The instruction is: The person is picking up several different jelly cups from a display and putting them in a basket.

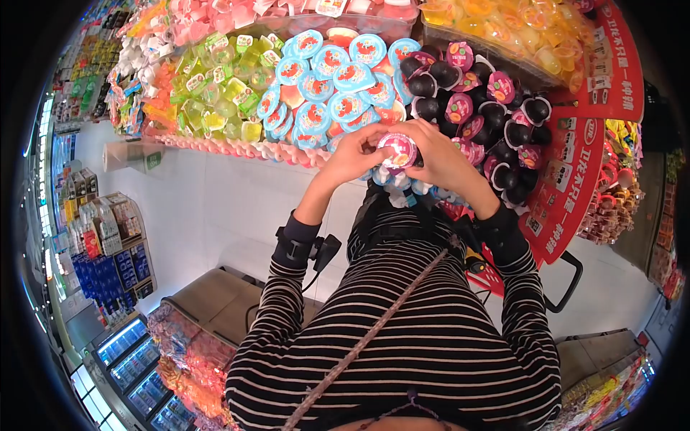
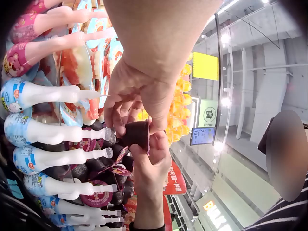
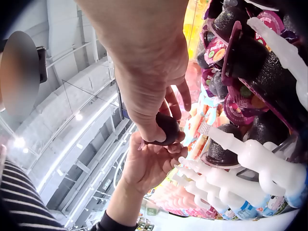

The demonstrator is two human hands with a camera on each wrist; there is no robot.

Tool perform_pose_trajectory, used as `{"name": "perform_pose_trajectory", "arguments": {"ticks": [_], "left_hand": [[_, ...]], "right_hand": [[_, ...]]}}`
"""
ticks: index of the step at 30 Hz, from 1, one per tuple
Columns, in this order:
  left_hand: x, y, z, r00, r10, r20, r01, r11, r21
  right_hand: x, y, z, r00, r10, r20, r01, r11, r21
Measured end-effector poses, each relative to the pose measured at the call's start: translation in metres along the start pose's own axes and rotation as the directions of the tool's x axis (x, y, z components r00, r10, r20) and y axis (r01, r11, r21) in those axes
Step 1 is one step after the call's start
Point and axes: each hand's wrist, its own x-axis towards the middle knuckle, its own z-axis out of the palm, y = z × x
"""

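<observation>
A dark jelly cup with a pink printed lid [image 1: 397, 149] is held between both hands at the front edge of the candy display. My left hand [image 1: 352, 158] grips it from the left, and my right hand [image 1: 440, 159] from the right, with the lid facing up towards the head. From the side, the left wrist view shows its dark cup body [image 2: 135, 134] between the fingers of both hands. In the right wrist view the thumb presses on the dark cup [image 3: 168, 129]. Behind the hands lie blue-lidded jelly cups [image 1: 332, 65] and a pile of dark jelly cups [image 1: 496, 108].
Green jelly cups [image 1: 233, 93] fill the left of the display, and yellow ones [image 1: 510, 29] sit in a bin at the back right. White bottle-shaped packs [image 2: 48, 125] line the front edge. Red printed signs [image 1: 575, 187] border the right side. A red basket [image 1: 489, 276] is near the right forearm.
</observation>
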Motion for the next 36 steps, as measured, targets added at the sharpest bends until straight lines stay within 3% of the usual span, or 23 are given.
{"name": "perform_pose_trajectory", "arguments": {"ticks": [6, 12, 14, 33, 36], "left_hand": [[-0.001, -0.001, 0.003, 0.998, -0.056, -0.041, 0.057, 0.998, 0.030], [-0.002, 0.003, 0.007, 0.999, 0.045, 0.019, -0.042, 0.990, -0.135], [-0.003, 0.006, 0.006, 0.996, 0.050, 0.071, -0.046, 0.997, -0.055], [-0.002, 0.006, 0.004, 0.987, 0.066, 0.147, -0.061, 0.997, -0.040], [-0.001, 0.005, 0.001, 0.982, 0.001, 0.187, -0.002, 1.000, 0.002]], "right_hand": [[-0.003, 0.007, 0.004, 0.998, 0.031, -0.046, -0.030, 0.999, 0.009], [-0.008, 0.014, 0.003, 0.992, 0.040, -0.123, -0.035, 0.999, 0.041], [-0.010, 0.015, 0.001, 0.992, 0.043, -0.123, -0.037, 0.998, 0.055], [-0.016, 0.016, -0.005, 0.996, 0.044, -0.074, -0.041, 0.998, 0.045], [-0.015, 0.014, -0.005, 0.995, 0.065, -0.076, -0.060, 0.996, 0.061]]}}
